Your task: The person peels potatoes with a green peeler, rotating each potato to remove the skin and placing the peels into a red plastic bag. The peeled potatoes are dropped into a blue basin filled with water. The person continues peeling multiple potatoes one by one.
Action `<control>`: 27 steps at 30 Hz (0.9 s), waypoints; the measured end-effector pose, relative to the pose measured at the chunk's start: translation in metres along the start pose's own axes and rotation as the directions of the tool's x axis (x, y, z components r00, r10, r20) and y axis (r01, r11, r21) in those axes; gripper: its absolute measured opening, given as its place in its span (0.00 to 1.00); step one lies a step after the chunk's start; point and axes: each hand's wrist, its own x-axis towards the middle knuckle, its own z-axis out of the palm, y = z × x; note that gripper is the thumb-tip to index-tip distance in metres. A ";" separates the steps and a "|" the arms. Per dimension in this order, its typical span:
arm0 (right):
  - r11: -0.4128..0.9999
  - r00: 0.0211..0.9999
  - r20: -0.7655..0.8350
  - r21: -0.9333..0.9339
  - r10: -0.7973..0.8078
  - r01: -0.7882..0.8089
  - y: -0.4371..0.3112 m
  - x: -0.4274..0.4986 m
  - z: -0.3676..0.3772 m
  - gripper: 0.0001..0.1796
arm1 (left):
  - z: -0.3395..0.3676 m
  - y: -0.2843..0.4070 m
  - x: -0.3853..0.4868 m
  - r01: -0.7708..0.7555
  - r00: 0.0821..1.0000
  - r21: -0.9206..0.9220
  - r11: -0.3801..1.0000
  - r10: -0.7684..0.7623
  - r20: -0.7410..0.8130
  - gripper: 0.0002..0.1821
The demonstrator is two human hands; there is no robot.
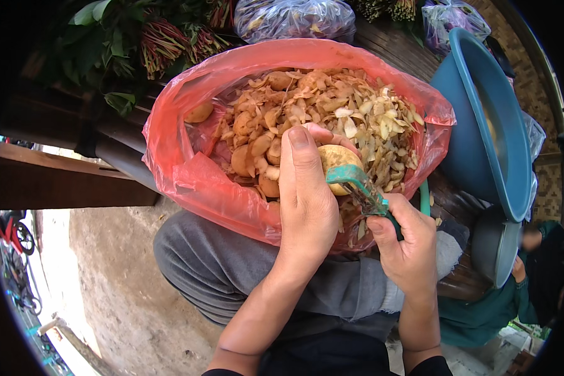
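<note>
My left hand point(310, 192) grips a potato point(340, 157), thumb up, with the fingers curled behind it. My right hand point(406, 239) is shut on the handle of a green vegetable peeler point(357, 181), whose head lies across the front of the potato. Both hands hover over the near side of an open red plastic bag point(188, 178). Inside it, a heap of potato peelings point(305, 101) covers much of the bottom, and paler peelings gather at the right. Several whole potatoes point(199, 113) show among them, some partly buried.
Right of the bag, a large blue plastic basin point(465, 117) leans on its side above a grey pot point(491, 249). Bundled leafy vegetables point(162, 44) and a filled clear bag point(293, 21) lie beyond. A person point(536, 272) sits at the far right. My bent leg point(216, 263) is below the bag.
</note>
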 end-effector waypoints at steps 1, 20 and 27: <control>1.000 1.000 0.000 -0.002 -0.016 0.016 -0.001 0.000 0.002 0.12 | 0.000 -0.001 0.000 -0.019 1.000 -0.016 1.000 0.019 0.011 0.25; 0.999 0.998 -0.052 -0.031 -0.026 0.025 0.004 -0.001 -0.006 0.12 | 0.001 0.002 -0.003 0.088 0.995 0.067 0.994 -0.091 0.034 0.29; 0.992 0.990 -0.074 -0.063 -0.117 0.113 0.000 0.009 0.009 0.12 | -0.008 -0.015 0.001 -0.063 0.992 0.248 0.967 0.088 -0.091 0.27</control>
